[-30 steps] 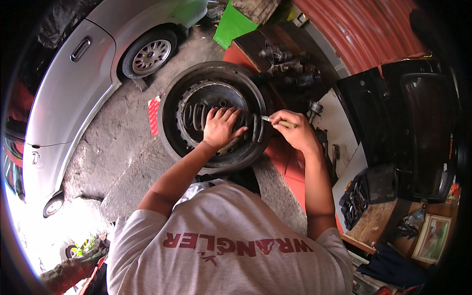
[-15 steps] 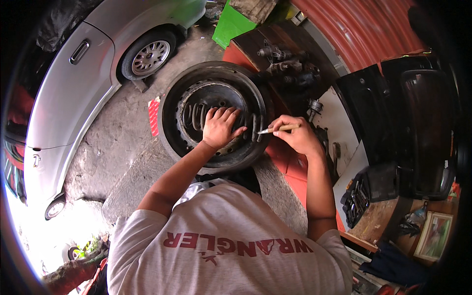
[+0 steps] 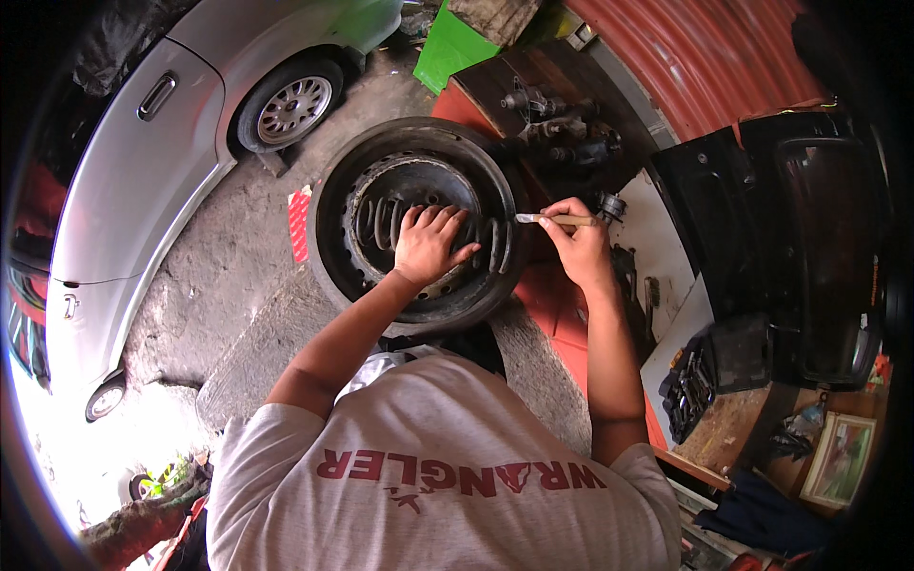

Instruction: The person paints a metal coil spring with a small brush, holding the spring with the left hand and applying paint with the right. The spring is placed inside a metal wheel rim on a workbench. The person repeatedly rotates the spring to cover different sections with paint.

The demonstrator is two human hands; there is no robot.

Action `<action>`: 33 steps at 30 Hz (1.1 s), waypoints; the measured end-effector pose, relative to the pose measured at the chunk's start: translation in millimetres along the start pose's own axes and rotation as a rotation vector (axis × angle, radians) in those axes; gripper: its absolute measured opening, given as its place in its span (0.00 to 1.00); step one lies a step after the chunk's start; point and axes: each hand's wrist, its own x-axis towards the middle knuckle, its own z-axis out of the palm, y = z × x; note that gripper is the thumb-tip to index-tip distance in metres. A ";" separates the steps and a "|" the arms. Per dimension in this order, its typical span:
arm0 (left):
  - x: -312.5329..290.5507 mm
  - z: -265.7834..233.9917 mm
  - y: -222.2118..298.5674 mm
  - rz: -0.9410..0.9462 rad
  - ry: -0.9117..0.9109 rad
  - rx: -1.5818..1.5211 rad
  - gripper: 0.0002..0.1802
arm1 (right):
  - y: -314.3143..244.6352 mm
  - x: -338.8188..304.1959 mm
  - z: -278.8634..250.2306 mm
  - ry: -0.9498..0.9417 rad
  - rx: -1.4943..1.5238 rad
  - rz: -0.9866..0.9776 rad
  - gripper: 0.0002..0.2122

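Note:
A dark coil spring (image 3: 385,225) lies across a tyre with a black steel wheel (image 3: 330,271) in front of me. My left hand (image 3: 433,249) grips the middle of the spring from above, fingers curled over the coils; that middle part is hidden beneath it. Just off the wheel's right edge, my right hand (image 3: 583,249) pinches the wooden handle of a small brush (image 3: 569,220) between thumb and fingers. Its pale tip points left toward the right end of the spring, a short gap away from the coils.
A silver car (image 3: 143,181) stands on the left. Greasy metal car parts (image 3: 557,124) lie on a dark surface at the back right. Farther right are a black panel (image 3: 809,238) and an open tool case (image 3: 692,385). A green sheet (image 3: 455,46) stands at the back.
My right hand has drawn the brush away from the spring's right end, slightly up and to the right. My left hand stays on the spring.

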 end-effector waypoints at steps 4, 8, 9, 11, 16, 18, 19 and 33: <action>-0.2 0.2 -0.3 0.003 0.010 0.007 0.36 | 2.3 -1.3 1.8 -0.028 -0.018 -0.003 0.07; 0.2 0.6 -0.9 0.003 0.014 0.005 0.36 | 1.1 0.7 5.6 0.033 -0.016 -0.022 0.07; -0.2 0.6 -0.2 0.002 0.012 0.003 0.35 | 7.2 2.9 8.6 0.071 0.011 -0.049 0.07; 0.3 -1.2 0.7 -0.003 0.009 0.004 0.34 | -12.0 3.3 4.3 0.013 -0.039 -0.047 0.07; -0.1 0.1 -0.9 -0.001 0.013 -0.002 0.35 | -8.4 7.8 11.1 -0.058 -0.089 -0.025 0.07; -1.9 0.9 -1.5 0.000 0.009 0.002 0.35 | -12.6 9.5 11.0 0.049 -0.142 -0.013 0.07; -1.4 1.0 -0.5 0.004 0.006 0.004 0.35 | -9.9 9.6 9.8 0.002 -0.084 -0.009 0.07; -2.6 0.6 -0.8 0.008 0.011 -0.004 0.35 | 0.4 12.1 10.7 -0.027 -0.055 -0.048 0.05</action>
